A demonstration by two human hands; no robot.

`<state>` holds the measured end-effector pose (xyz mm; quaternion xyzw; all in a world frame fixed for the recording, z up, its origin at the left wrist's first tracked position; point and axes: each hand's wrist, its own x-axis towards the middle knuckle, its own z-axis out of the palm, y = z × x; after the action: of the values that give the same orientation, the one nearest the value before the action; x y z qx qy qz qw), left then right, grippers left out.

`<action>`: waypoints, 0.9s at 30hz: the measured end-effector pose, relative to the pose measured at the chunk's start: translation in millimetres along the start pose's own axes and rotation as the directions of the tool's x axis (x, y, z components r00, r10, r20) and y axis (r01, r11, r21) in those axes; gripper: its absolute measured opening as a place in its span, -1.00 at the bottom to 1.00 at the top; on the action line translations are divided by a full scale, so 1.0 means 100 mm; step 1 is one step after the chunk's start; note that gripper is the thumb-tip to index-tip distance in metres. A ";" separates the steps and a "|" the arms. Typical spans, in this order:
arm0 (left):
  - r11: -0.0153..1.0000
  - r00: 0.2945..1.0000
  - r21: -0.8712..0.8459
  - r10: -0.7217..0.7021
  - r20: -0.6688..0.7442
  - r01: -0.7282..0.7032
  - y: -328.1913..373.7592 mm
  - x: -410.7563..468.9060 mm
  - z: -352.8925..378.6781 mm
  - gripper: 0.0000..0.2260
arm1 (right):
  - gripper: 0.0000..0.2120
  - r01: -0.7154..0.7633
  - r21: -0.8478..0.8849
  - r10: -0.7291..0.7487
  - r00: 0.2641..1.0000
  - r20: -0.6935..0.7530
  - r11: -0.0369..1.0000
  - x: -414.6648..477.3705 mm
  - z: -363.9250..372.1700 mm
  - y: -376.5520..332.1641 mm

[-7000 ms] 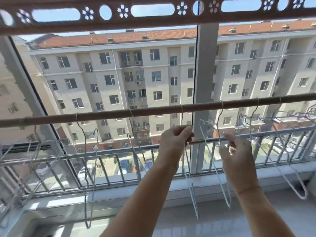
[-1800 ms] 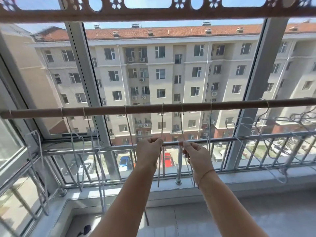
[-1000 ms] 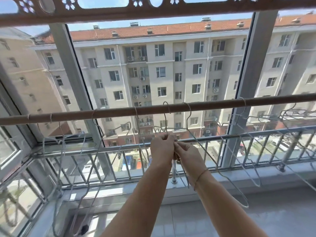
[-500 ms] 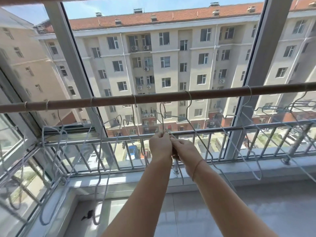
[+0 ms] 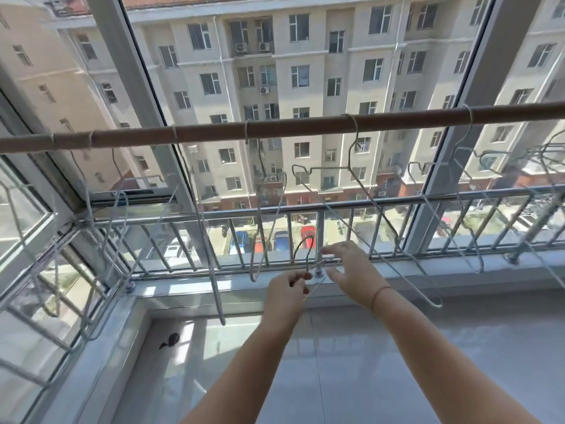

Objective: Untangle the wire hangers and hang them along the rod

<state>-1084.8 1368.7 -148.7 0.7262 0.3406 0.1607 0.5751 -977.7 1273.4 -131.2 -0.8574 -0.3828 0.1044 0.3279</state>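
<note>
A brown rod [image 5: 290,127] runs across the window at chest height. Several thin wire hangers hang from it; one large one [image 5: 367,221] slants down to the right, and a tangled bunch [image 5: 519,160] crowds the far right. My left hand [image 5: 286,290] pinches a loose wire hanger [image 5: 305,249] near its neck, its dark hook sticking up, well below the rod. My right hand [image 5: 345,267] is just to the right of it, fingers spread and relaxed, holding nothing I can make out.
A metal railing [image 5: 336,206] runs behind the hangers, in front of the glass. More hangers [image 5: 101,228] dangle at the left corner by an open window frame [image 5: 27,228]. A white tiled sill [image 5: 458,347] lies below, with a small dark object [image 5: 171,339] on it.
The hanger I held by the rod has come off it and is lowered. My hands have dropped and moved apart; the right one has let go. The view tilted down.
</note>
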 end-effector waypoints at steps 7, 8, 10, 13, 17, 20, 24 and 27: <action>0.996 0.994 0.035 0.084 0.074 -0.087 -0.20 -0.07 -0.12 -0.71 | -0.83 -0.072 -0.123 0.089 0.986 0.142 0.990 -0.33 -0.08 0.04; 0.996 0.995 0.021 0.087 0.056 -0.088 -0.22 -0.07 -0.11 -0.72 | -0.85 -0.084 -0.120 0.103 0.981 0.165 0.989 -0.38 -0.10 0.02; 0.995 0.995 0.015 0.096 0.022 -0.096 -0.22 -0.08 -0.09 -0.76 | -0.87 -0.101 -0.041 0.107 0.976 0.190 0.994 -0.45 -0.14 -0.02; 0.987 0.984 0.099 0.139 -0.108 -0.128 -0.15 -0.12 -0.01 -0.88 | -0.84 -0.194 0.206 0.160 0.972 0.171 0.959 -0.58 -0.18 -0.08; 0.987 0.946 0.092 0.154 -0.287 -0.132 0.01 -0.35 0.16 -0.79 | -0.88 -0.250 0.457 0.240 0.967 0.082 0.853 -0.81 -0.24 -0.11; 0.989 0.989 -0.103 0.094 -0.118 -0.106 0.18 -0.59 0.30 -0.91 | -0.87 -0.198 0.556 0.239 0.971 -0.001 0.807 -0.95 -0.29 -0.18; 0.949 0.989 -0.280 0.140 -0.037 -0.145 0.43 -0.74 0.43 -0.82 | -0.86 -0.094 0.575 0.199 0.972 -0.123 0.813 -1.01 -0.41 -0.31; 0.899 0.985 -0.405 0.163 -0.050 -0.169 0.66 -0.75 0.48 -0.81 | -0.86 -0.020 0.564 0.176 0.958 -0.225 0.826 -1.02 -0.55 -0.43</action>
<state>-1088.2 1276.0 -87.8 0.6156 0.2410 0.2822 0.6953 -1048.9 1193.7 -68.8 -0.7497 -0.2431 0.1114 0.6054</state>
